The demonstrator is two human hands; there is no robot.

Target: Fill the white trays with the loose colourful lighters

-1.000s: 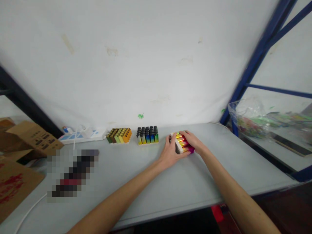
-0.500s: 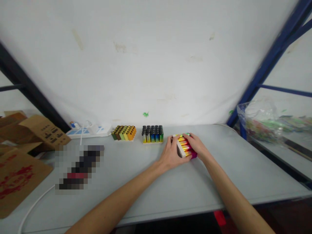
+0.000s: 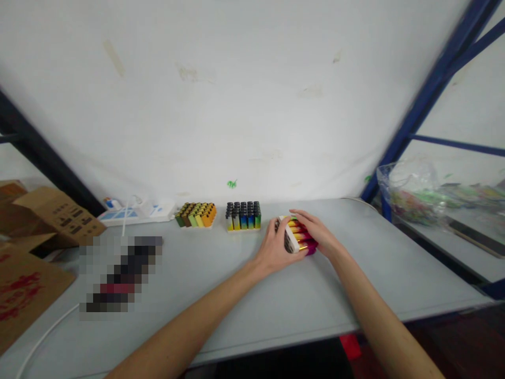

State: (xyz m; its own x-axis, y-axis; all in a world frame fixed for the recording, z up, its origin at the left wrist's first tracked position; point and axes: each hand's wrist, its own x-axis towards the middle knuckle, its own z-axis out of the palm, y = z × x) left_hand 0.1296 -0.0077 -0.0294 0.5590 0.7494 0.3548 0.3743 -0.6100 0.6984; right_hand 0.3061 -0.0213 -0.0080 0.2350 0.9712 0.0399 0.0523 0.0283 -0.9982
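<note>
A block of shiny lighters (image 3: 302,235), yellow to magenta, lies on its side on the table's right half. Their heads point left, inside a white tray (image 3: 292,243). My left hand (image 3: 271,250) is closed around the tray end, fingers over the top and thumb along the near side. Against the right end and far side rests my right hand (image 3: 320,235), its fingers curved over the lighters; part of its grip is hidden. To the left stands a tray of black-topped lighters (image 3: 243,217), upright. Farther left, yellow, green and orange lighters (image 3: 196,216) lean in another tray.
A power strip (image 3: 136,211) lies by the wall (image 3: 252,105). Cardboard boxes (image 3: 35,279) and a pixelated dark object (image 3: 126,273) occupy the left. A white cable (image 3: 47,334) crosses the table (image 3: 236,326). Beyond the right edge are a blue frame (image 3: 418,116) and a plastic bag (image 3: 414,195).
My right hand's fingers have straightened and lifted a little along the far side of the lighters. My left hand keeps its hold. The whole view has shifted slightly.
</note>
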